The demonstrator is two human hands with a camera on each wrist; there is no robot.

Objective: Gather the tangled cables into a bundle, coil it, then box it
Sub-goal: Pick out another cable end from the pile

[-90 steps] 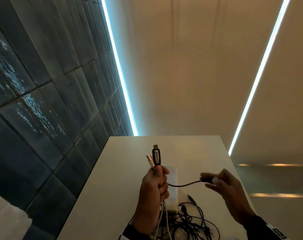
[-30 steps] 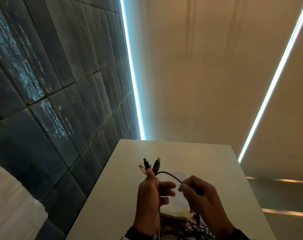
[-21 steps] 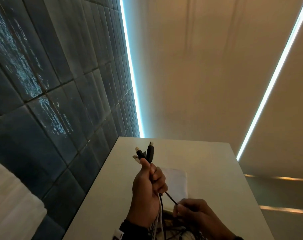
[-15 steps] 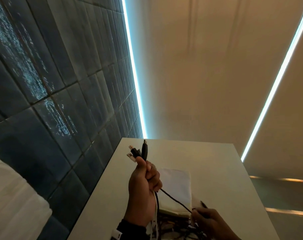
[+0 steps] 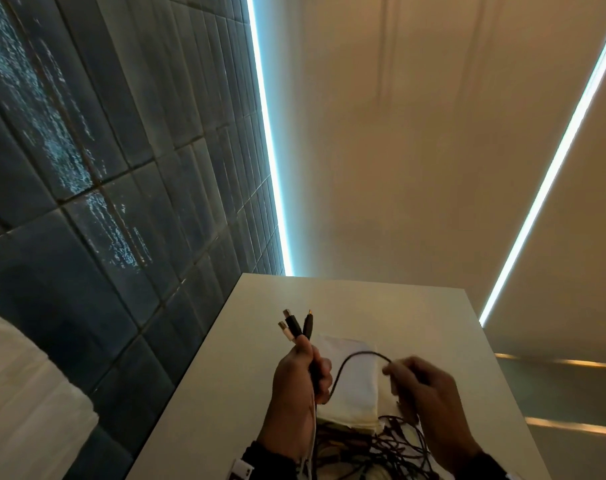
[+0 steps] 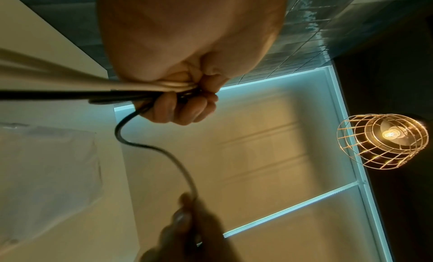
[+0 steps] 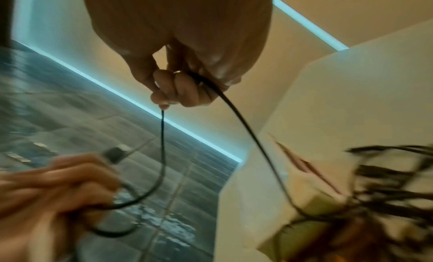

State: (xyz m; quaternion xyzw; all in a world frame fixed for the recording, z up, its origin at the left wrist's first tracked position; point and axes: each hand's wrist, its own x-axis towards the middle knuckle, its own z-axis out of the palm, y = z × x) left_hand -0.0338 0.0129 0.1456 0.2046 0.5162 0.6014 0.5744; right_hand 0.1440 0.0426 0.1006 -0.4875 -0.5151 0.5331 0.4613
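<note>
My left hand [image 5: 303, 372] grips a bunch of cables upright above the table, and three plug ends [image 5: 294, 327] stick out over the thumb. A thin black cable [image 5: 355, 358] arcs from that fist to my right hand [image 5: 412, 379], which pinches it between thumb and fingers. In the left wrist view the fist [image 6: 185, 103] is closed round black and white cables. In the right wrist view my right fingers [image 7: 173, 88] pinch the black cable [image 7: 162, 145], which loops down to the left hand [image 7: 56, 184]. A tangle of black cables [image 5: 391, 448] lies below the hands by a white box [image 5: 357, 386].
The white table [image 5: 415, 323] runs away from me, with its far edge ahead and a dark tiled wall [image 5: 104, 202] along the left. The box's white flap stands open behind the hands. A caged lamp [image 6: 381, 142] hangs overhead.
My right hand went down into the tangle, then came back up holding a loop of the black cable near the left hand. The left hand kept its grip on the plugs.
</note>
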